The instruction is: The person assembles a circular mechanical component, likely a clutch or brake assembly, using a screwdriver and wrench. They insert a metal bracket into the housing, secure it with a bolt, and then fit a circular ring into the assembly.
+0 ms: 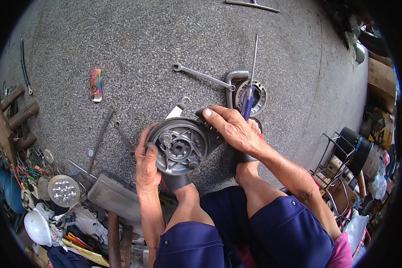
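Note:
A round metal brake plate (177,156) with a ribbed centre is held over my lower legs. My left hand (147,169) is closed round its left rim, with the thumb on the face. At the upper right edge my right hand (234,129) grips the plate by a dark bracket, partly covering it. A light metal lever arm (176,110) sticks out beyond the far rim. Just past my right hand, a screwdriver with a blue handle (248,103) lies across a ring of brake shoes (262,99). A bent L-shaped wrench (229,85) lies beside them.
On the speckled floor lie a combination wrench (203,76), a small colourful box (96,82), a thin rod (101,139) and a black hose (23,67). Wooden logs (24,115), a round lamp (64,191) and a white helmet (36,227) crowd the left. A wire rack (330,165) stands right.

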The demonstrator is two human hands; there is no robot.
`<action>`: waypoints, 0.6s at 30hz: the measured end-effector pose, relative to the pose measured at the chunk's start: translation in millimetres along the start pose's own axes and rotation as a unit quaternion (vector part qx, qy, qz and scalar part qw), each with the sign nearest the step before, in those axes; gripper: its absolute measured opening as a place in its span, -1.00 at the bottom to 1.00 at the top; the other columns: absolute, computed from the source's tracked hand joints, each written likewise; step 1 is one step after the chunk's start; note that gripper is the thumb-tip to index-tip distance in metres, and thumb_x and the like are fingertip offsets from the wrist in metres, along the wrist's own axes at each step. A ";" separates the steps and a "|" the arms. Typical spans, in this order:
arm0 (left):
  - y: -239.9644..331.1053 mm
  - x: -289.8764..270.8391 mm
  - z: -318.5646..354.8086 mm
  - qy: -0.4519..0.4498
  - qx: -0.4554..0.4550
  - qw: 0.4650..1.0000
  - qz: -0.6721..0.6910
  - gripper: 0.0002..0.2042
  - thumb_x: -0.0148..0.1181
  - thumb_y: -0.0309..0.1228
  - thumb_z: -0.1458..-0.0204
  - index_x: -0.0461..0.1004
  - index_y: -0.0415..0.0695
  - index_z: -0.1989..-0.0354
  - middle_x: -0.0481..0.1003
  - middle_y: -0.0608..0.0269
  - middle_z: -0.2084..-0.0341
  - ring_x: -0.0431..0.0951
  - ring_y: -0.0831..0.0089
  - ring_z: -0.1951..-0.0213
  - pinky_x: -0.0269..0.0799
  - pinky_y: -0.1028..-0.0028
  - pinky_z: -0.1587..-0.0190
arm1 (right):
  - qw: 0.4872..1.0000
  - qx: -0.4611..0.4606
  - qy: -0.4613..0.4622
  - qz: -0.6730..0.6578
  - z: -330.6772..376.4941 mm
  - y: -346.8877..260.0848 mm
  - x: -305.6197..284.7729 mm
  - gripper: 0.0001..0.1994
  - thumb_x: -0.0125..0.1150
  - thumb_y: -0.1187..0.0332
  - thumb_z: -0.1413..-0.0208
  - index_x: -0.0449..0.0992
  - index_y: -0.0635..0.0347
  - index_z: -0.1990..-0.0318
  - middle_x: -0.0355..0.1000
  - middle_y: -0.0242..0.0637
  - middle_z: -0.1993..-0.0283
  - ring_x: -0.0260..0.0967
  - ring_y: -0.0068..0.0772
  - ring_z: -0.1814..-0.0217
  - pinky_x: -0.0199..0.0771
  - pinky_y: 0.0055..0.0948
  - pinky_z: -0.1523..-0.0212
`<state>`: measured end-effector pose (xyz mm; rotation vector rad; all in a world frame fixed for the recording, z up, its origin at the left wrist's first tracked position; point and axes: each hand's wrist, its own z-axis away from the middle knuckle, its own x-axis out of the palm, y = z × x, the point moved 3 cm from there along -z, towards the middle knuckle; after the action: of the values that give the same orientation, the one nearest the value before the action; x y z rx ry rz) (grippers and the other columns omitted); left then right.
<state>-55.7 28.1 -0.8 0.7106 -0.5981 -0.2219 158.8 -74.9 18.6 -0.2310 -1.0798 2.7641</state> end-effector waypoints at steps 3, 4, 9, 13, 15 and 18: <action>2.0 4.2 -1.5 -0.022 -0.015 0.999 -0.042 -0.15 0.38 0.14 0.01 0.27 -0.28 -0.28 0.45 0.11 -0.11 0.45 0.31 -0.15 0.35 0.32 -0.23 | 0.985 0.053 0.019 -0.160 -11.1 1.0 5.8 -0.50 -0.02 0.00 -0.39 0.52 0.36 -0.01 0.59 -0.14 0.14 0.51 -0.44 0.19 0.51 -0.40 0.08; 2.9 4.0 -2.2 -0.037 -0.018 0.997 -0.062 -0.11 0.36 0.17 0.02 0.25 -0.31 -0.29 0.45 0.09 -0.10 0.46 0.30 -0.14 0.36 0.33 -0.22 | 0.973 0.048 0.027 -0.225 -15.9 5.6 8.0 -0.56 0.03 0.06 -0.38 0.53 0.37 0.07 0.60 -0.14 0.25 0.51 -0.50 0.32 0.53 -0.46 0.24; -1.0 -0.9 -14.9 -0.079 -0.060 0.990 -0.097 -0.16 0.40 0.12 0.02 0.30 -0.32 -0.24 0.46 0.10 -0.06 0.47 0.36 -0.10 0.35 0.38 -0.18 | 0.971 0.092 0.023 -0.220 -18.7 27.0 6.1 -0.63 0.09 0.14 -0.36 0.54 0.36 0.11 0.58 -0.22 0.37 0.49 -0.54 0.48 0.46 -0.55 0.47; -1.9 -9.5 -44.1 -0.147 -0.144 0.971 -0.125 -0.34 0.43 -0.02 -0.01 0.42 -0.33 -0.10 0.55 0.20 0.08 0.51 0.46 0.00 0.39 0.45 -0.11 | 0.975 0.118 0.033 -0.184 -8.6 50.7 6.6 -0.63 0.13 0.14 -0.33 0.56 0.37 0.10 0.57 -0.25 0.39 0.48 -0.53 0.50 0.43 -0.56 0.51; 4.7 -5.3 -62.3 -0.193 -0.171 0.952 -0.164 -0.48 0.41 -0.15 -0.06 0.49 -0.32 -0.03 0.58 0.23 0.16 0.54 0.52 0.10 0.43 0.50 -0.02 | 0.972 0.144 0.024 -0.185 -3.4 61.9 9.8 -0.62 0.12 0.13 -0.34 0.56 0.35 0.05 0.59 -0.26 0.36 0.50 -0.53 0.48 0.45 -0.56 0.48; 10.2 6.5 -92.0 -0.270 -0.204 0.906 -0.253 -0.51 0.42 -0.18 -0.04 0.53 -0.33 -0.01 0.60 0.21 0.17 0.55 0.52 0.11 0.43 0.48 -0.04 | 0.967 0.161 0.027 -0.196 2.1 76.9 18.0 -0.65 0.13 0.16 -0.32 0.56 0.36 0.12 0.56 -0.26 0.40 0.48 -0.52 0.51 0.43 -0.55 0.53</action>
<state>3.2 83.3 -46.4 0.3751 -0.8514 -1.0243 133.3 -128.2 -33.9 -0.0413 -0.5713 2.5026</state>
